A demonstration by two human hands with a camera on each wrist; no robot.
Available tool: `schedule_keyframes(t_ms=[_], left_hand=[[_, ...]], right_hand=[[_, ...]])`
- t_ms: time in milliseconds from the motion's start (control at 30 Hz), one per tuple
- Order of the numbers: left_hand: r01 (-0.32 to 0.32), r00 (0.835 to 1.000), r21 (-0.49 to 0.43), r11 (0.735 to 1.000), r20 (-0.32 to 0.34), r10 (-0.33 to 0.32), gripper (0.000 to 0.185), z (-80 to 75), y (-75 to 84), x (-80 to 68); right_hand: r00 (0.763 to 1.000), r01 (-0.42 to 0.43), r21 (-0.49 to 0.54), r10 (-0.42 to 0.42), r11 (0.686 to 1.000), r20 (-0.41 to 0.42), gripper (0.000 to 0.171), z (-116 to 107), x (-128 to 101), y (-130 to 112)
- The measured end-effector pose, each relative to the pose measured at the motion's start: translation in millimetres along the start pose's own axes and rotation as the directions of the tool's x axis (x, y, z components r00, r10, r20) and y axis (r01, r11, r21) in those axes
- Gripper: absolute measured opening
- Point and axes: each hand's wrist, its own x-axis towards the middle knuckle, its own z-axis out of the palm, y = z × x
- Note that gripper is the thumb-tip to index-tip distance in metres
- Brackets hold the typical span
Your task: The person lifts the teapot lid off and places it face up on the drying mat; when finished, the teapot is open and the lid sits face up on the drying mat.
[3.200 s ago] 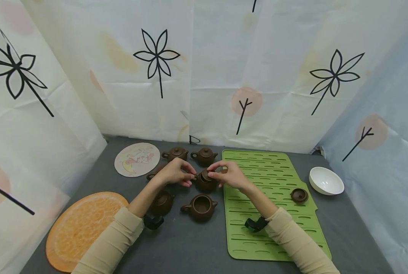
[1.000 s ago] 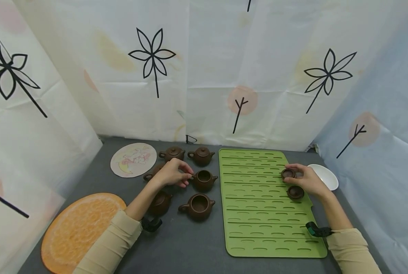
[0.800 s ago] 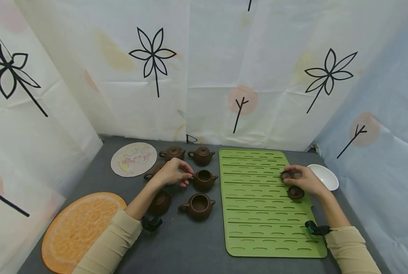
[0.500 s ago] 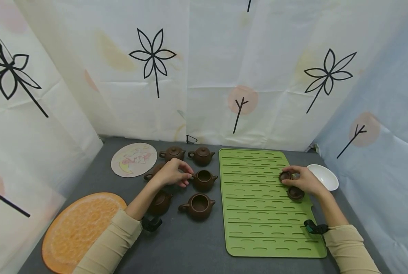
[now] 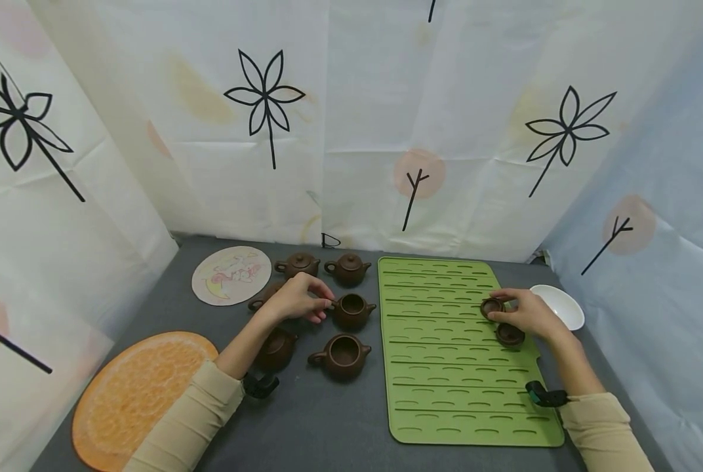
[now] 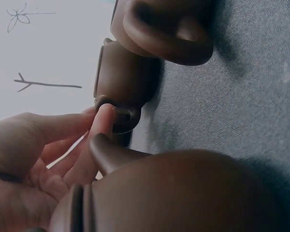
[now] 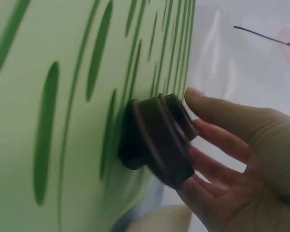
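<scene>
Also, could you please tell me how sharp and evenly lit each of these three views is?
Head view: sharp, soft even light, faint shadows, wide-angle bending at the edges. Left wrist view: dim, the nearest teapot a soft blur, the left hand shaded. Right wrist view: bright, the lid and green mat slightly soft, the background washed out.

Readable text: none on show anywhere.
Backdrop sheets (image 5: 351, 131): drawn flowers and twigs only, no words.
Round mat (image 5: 231, 275), far left of tabletop: a coloured drawing, no lettering legible.
</scene>
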Motion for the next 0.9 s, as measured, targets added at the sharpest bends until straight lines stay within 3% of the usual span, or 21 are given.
schedule_keyframes(t_ms=[267, 467, 633, 900], left_hand=[[-0.002, 0.999, 0.021, 1.0, 0.039, 0.001, 0.017, -11.5, 3.2, 2.1], [-0.026, 0.997, 0.016, 1.0, 0.078, 0.024, 0.024, -22.1, 8.6, 2.4], [-0.036, 0.997, 0.027, 0.999, 0.073, 0.034, 0.026, -28.7, 13.5, 5.1], [-0.026, 0.999, 0.032, 0.999, 0.038, 0.025, 0.021, -42.3, 24.7, 18.9]], right_hand=[[1.0, -0.002, -0.028, 0.002, 1.0, -0.012, 0.055, -11, -6, -16], [0.997, -0.003, -0.027, 0.001, 1.0, -0.072, 0.05, -12, -3, -30], [0.994, -0.007, -0.029, 0.004, 1.0, -0.114, 0.048, -9, 3, -51], [0.992, 0.079, 0.104, -0.068, 0.991, -0.105, 0.043, 5, 33, -90]])
